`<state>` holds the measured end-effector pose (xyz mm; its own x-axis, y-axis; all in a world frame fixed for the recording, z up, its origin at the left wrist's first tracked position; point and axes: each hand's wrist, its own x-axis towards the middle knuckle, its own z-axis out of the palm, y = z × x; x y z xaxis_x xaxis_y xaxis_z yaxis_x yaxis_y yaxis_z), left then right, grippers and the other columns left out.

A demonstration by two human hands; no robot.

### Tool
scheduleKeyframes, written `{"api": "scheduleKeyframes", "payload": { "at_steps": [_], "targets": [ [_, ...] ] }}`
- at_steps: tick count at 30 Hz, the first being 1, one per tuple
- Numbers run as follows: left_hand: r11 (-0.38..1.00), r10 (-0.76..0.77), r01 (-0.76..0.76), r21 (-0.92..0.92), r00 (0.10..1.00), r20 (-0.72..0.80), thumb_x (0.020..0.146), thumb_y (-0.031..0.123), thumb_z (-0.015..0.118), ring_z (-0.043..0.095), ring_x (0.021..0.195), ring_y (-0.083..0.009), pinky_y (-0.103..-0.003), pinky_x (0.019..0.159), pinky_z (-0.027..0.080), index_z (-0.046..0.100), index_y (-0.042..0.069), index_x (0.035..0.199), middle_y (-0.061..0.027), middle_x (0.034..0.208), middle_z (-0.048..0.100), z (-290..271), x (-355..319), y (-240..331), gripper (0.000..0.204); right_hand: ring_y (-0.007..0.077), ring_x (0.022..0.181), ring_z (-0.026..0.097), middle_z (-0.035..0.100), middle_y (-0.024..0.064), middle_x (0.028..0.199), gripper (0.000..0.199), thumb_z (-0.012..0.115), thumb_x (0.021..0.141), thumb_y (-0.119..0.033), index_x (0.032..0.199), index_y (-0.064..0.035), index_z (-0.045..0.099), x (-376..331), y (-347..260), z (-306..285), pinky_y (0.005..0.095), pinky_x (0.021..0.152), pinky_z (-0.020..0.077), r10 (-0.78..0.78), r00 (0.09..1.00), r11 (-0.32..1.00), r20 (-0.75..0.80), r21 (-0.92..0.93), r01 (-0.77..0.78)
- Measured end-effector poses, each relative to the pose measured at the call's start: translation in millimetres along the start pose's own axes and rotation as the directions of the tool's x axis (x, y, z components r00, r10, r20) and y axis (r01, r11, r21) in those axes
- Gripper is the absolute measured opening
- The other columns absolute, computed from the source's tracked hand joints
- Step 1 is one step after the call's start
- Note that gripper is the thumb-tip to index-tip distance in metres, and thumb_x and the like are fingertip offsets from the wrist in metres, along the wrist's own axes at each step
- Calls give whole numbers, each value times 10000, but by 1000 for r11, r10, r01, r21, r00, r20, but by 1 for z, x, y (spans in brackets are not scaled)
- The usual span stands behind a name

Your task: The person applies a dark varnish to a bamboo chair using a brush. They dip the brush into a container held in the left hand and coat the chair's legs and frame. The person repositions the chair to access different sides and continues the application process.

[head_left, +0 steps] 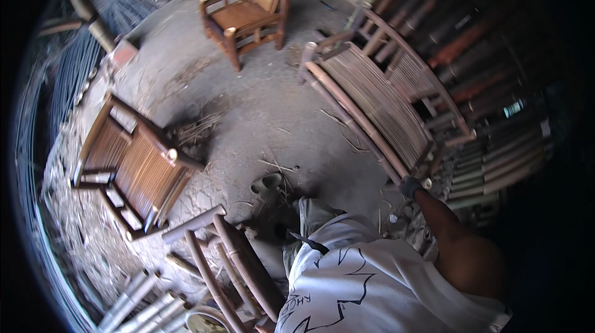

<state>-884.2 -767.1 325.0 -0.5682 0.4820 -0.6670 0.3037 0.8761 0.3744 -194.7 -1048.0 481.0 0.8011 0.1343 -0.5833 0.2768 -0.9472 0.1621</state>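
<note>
My right arm reaches out to the bamboo bench. My right hand, in a dark grey glove, is closed around the near end of its front rail. The bench has a slatted seat and a slatted backrest. My left hand does not show. By the lower edge, left of my white shirt, stands a piece of bamboo furniture with a dark panel and round poles. A thin blade-like tool with a dark handle lies against the front of the shirt.
A slatted bamboo armchair stands at the left, a brown wooden-looking armchair at the far middle. Green footwear and thin sticks lie on the floor. Bamboo poles line the right side; cut poles lie at lower left.
</note>
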Motion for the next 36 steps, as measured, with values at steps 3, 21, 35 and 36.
{"api": "scheduleKeyframes", "payload": {
  "at_steps": [3, 21, 35, 36],
  "targets": [
    [994, 84, -98, 54, 974, 212, 816, 524, 736, 637, 980, -315, -457, 812, 535, 545, 12, 1272, -183, 1172, 627, 58, -20, 52, 711, 373, 997, 668, 694, 220, 1029, 356, 561, 840, -313, 1009, -40, 713, -4, 119, 103, 436, 843, 531, -211, 940, 836, 268, -449, 316],
    [789, 217, -467, 399, 820, 530, 833, 481, 735, 650, 927, -280, -443, 763, 544, 566, 65, 1252, -147, 1137, 640, 312, -244, 289, 615, 424, 1327, 422, 406, 269, 1452, 991, 783, 706, -320, 1498, -22, 269, 376, 243, -137, 455, 1109, 371, 373, 869, 784, -324, 611, -108],
    [755, 0, -192, 627, 956, 292, 888, 331, 670, 635, 668, -173, -328, 551, 532, 618, 118, 1063, -35, 800, 616, 288, -340, 279, 280, 392, 1271, 486, 530, 234, 1347, 783, 746, 622, -201, 1347, -37, 501, 675, 326, -299, 425, 1092, 379, 196, 806, 960, -559, 276, -42],
    [784, 11, -188, 592, 957, 289, 889, 321, 664, 640, 691, -174, -329, 574, 541, 618, 114, 1065, -38, 806, 620, 284, -338, 291, 276, 392, 1262, 495, 537, 236, 1340, 773, 743, 635, -209, 1347, -32, 498, 684, 327, -296, 426, 1076, 393, 199, 809, 947, -553, 322, -12]
  ]
}}
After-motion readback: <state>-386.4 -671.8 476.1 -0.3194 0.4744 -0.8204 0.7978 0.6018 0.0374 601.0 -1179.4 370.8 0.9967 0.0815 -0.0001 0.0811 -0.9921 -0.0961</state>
